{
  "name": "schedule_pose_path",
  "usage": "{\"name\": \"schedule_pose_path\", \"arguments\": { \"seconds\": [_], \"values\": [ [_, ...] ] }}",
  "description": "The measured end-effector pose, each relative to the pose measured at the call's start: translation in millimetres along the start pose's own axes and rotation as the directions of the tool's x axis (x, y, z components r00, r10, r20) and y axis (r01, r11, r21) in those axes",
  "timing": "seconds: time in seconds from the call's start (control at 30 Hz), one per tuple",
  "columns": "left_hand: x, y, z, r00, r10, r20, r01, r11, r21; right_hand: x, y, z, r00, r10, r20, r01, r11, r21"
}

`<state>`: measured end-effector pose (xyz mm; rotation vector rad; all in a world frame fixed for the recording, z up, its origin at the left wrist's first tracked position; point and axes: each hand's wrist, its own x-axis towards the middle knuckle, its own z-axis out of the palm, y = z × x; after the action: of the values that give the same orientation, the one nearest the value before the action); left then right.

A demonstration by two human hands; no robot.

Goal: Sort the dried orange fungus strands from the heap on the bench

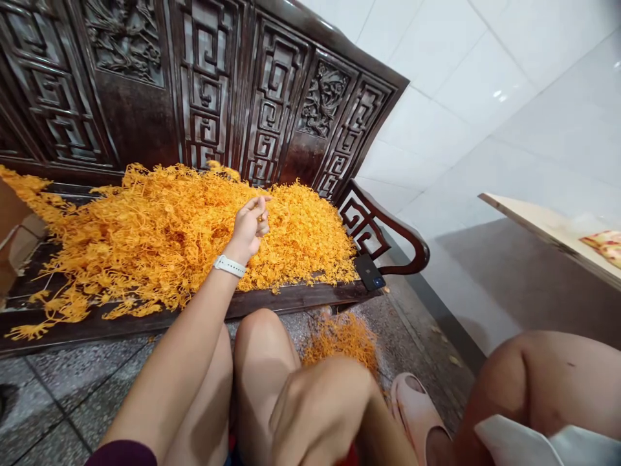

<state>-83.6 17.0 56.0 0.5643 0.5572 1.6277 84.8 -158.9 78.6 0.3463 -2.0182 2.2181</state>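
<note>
Right over the orange sprigs (160,239) heaped on the carved bench (136,126), holds out the left hand (251,225) with fingers curled, thumb close to index (cannot tell if pinching anything). Lower down, holds the right hand (323,404) near the knee (262,340), with fingers too blurred to read.
</note>
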Motion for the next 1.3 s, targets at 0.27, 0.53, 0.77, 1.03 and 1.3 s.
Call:
{"name": "schedule_pose_path", "arguments": {
  "seconds": [0.27, 0.53, 0.77, 1.03, 1.3],
  "values": [
    [-15, 1, 8.3, 0.999, -0.049, -0.005, 0.047, 0.977, -0.208, -22, -10, -59, 0.125, -0.187, -0.974, 0.083, 0.981, -0.178],
    [-20, -15, 19.1, 0.991, -0.116, 0.073, 0.128, 0.976, -0.179, -28, 34, -61, 0.266, -0.202, -0.943, -0.537, 0.781, -0.319],
    [-40, -31, 38.9, 0.976, -0.167, 0.139, 0.181, 0.979, -0.095, -24, 9, -30, 0.496, -0.097, -0.863, -0.595, 0.686, -0.419],
    [-1, -20, 9.0, 0.999, -0.009, -0.033, 0.002, 0.976, -0.216, -26, 2, 10, 0.880, 0.439, -0.179, -0.424, 0.898, 0.118],
    [-5, -3, -4.8, 0.998, 0.033, -0.049, -0.042, 0.976, -0.212, -37, -5, -73, 0.581, 0.184, -0.793, 0.582, 0.587, 0.563]
  ]
}}
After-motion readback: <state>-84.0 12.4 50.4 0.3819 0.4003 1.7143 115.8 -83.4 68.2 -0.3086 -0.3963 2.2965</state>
